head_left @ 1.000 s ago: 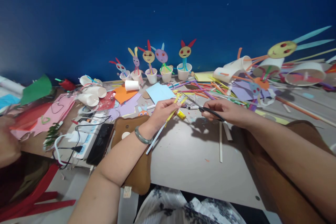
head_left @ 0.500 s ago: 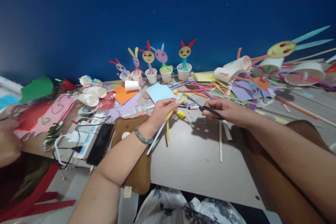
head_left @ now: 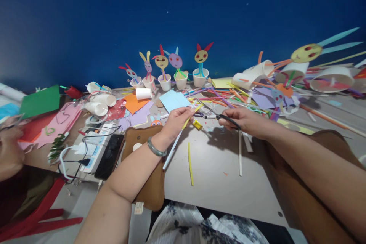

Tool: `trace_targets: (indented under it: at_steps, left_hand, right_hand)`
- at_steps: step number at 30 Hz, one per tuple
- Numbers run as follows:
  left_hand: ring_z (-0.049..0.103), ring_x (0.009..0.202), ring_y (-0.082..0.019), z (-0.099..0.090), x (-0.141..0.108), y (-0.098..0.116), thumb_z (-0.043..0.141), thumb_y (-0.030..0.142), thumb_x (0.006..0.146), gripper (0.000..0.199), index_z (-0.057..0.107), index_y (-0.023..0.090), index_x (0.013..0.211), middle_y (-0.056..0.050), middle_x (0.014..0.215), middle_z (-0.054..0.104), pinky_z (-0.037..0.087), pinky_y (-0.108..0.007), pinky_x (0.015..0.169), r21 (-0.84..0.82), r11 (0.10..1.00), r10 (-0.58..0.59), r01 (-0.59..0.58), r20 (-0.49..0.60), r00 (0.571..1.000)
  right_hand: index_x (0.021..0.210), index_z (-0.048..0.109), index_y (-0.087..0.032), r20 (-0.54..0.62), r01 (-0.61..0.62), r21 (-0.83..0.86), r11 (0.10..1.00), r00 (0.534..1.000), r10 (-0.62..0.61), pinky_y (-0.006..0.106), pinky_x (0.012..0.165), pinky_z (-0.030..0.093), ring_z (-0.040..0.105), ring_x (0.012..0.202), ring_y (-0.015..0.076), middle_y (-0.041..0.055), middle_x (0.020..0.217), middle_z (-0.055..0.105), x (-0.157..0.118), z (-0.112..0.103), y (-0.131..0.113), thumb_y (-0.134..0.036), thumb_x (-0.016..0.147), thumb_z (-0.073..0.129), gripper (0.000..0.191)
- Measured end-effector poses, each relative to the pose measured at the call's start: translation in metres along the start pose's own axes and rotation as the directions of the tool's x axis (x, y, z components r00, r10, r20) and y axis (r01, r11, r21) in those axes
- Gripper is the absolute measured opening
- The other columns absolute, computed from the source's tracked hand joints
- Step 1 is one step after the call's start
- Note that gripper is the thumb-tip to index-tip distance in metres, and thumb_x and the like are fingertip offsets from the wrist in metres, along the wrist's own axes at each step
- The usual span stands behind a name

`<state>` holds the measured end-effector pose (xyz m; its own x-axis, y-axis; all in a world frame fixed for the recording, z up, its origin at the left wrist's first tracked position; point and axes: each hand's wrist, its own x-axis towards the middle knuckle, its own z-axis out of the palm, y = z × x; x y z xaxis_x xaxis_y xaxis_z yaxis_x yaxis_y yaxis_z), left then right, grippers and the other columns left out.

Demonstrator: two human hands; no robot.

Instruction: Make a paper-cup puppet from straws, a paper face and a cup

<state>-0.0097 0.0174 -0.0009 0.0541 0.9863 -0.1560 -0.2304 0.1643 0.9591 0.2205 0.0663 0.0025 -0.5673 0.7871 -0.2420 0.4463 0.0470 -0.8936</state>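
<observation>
My left hand (head_left: 179, 122) pinches a thin pale blue-white strip (head_left: 172, 149) and a yellow strip (head_left: 198, 108). My right hand (head_left: 241, 120) grips a pair of black-handled scissors (head_left: 215, 113), whose blades point left toward the tips of the strips. On the table below my left hand lies a loose yellow strip (head_left: 191, 164), touched by neither hand. Between the hands sits a small yellow object (head_left: 197, 124), its kind unclear. Two white strips (head_left: 240, 155) lie under my right hand. Whether the blades touch the strips I cannot tell.
Behind stand several paper cups with paper rabbit faces (head_left: 201, 56). Coloured strips (head_left: 225, 97) are heaped ahead. To the left are a power strip (head_left: 98, 148), a black phone (head_left: 109, 157) and another person's hands (head_left: 10, 146) near a green sheet (head_left: 40, 101). A brown cushion (head_left: 148, 167) lies beneath my left forearm.
The yellow piece that hung beneath my left hand now lies apart on the table. The scissors have barely shifted. At the left, the other person's green sheet has turned and tilted.
</observation>
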Motion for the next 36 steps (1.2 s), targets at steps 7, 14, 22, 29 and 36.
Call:
trace_targets:
  at_steps: [7, 14, 22, 29, 36]
  left_hand:
    - [0.036, 0.048, -0.003, -0.001, 0.000, -0.001, 0.083, 0.049, 0.069, 0.042, 0.067, 0.012, 0.080, 0.007, 0.056, 0.049, 0.028, -0.021, 0.050, -0.015, 0.999, 0.034, -0.035, -0.031, 0.999]
    - [0.039, 0.049, -0.004, -0.004, 0.002, -0.004, 0.082, 0.049, 0.071, 0.040, 0.065, 0.013, 0.077, 0.006, 0.056, 0.050, 0.029, -0.021, 0.050, -0.019, 0.999, 0.036, -0.036, -0.004, 0.999]
    - [0.037, 0.049, -0.003, -0.003, 0.002, -0.005, 0.082, 0.049, 0.070, 0.040, 0.065, 0.013, 0.075, 0.005, 0.058, 0.051, 0.027, -0.021, 0.049, -0.026, 0.999, 0.040, -0.041, -0.012, 0.999]
    - [0.043, 0.048, -0.003, -0.004, 0.005, -0.009, 0.084, 0.049, 0.067, 0.041, 0.064, 0.013, 0.071, 0.004, 0.059, 0.056, 0.031, -0.021, 0.049, -0.114, 0.990, 0.089, -0.089, -0.004, 0.996]
    - [0.056, 0.054, -0.006, -0.004, 0.005, -0.012, 0.088, 0.047, 0.063, 0.044, 0.066, 0.012, 0.078, 0.000, 0.068, 0.065, 0.041, -0.021, 0.054, -0.075, 0.996, -0.043, 0.047, 0.054, 0.998]
  right_hand:
    - [0.059, 0.049, -0.021, -0.003, -0.014, -0.017, 1.000, 1.000, 0.014, 0.029, 0.055, 0.026, 0.036, 0.052, 0.0099, -0.0044, 0.053, 0.046, -0.002, 0.000, -0.005, -0.077, 0.060, 0.076, 0.062]
    - [0.059, 0.048, -0.021, -0.004, -0.039, 0.004, 0.999, 0.999, 0.039, 0.029, 0.056, 0.026, 0.036, 0.053, 0.0101, -0.0040, 0.053, 0.046, -0.005, 0.003, -0.009, -0.080, 0.061, 0.073, 0.065]
    - [0.058, 0.047, -0.021, -0.045, -0.010, 0.015, 1.000, 0.999, 0.011, 0.030, 0.057, 0.026, 0.037, 0.053, 0.0104, -0.0033, 0.052, 0.048, 0.002, 0.002, 0.001, -0.080, 0.061, 0.075, 0.065]
    - [0.062, 0.047, -0.023, -0.342, -0.080, -0.427, 0.901, 0.937, -0.079, 0.033, 0.060, 0.024, 0.040, 0.061, 0.0176, 0.0022, 0.060, 0.049, 0.011, 0.001, 0.020, -0.061, 0.071, 0.076, 0.048]
    - [0.080, 0.049, -0.025, -0.302, -0.165, -0.626, 0.762, 0.952, -0.042, 0.032, 0.061, 0.027, 0.050, 0.070, 0.0231, 0.0045, 0.073, 0.059, 0.014, 0.002, 0.029, -0.043, 0.070, 0.073, 0.032]
